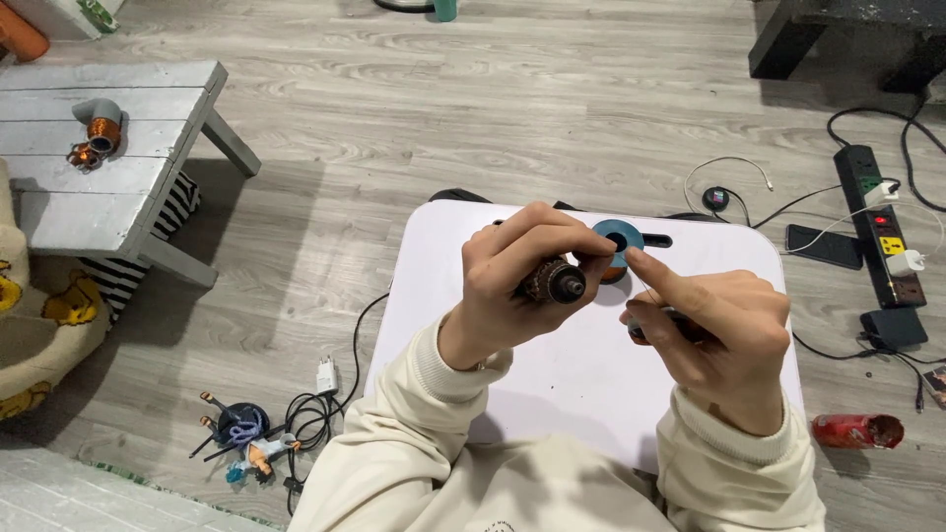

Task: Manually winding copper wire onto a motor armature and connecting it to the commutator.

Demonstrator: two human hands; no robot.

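Note:
My left hand (512,271) grips a small motor rotor (552,281) with dark copper windings and a round black end, held above the white lap table (581,374). My right hand (714,330) is closed around a thin dark tool (655,325), its index finger stretched toward the rotor's end. A blue spool of copper wire (619,239) stands on the table just behind my fingers, partly hidden by them. Both arms wear cream sleeves.
A grey wooden low table (108,167) at the left carries another copper coil part (96,128). A power strip (880,227) with chargers, a phone (824,246) and cables lie at the right. A red crumpled can (855,431) and a charger with small figurines (251,438) sit on the floor.

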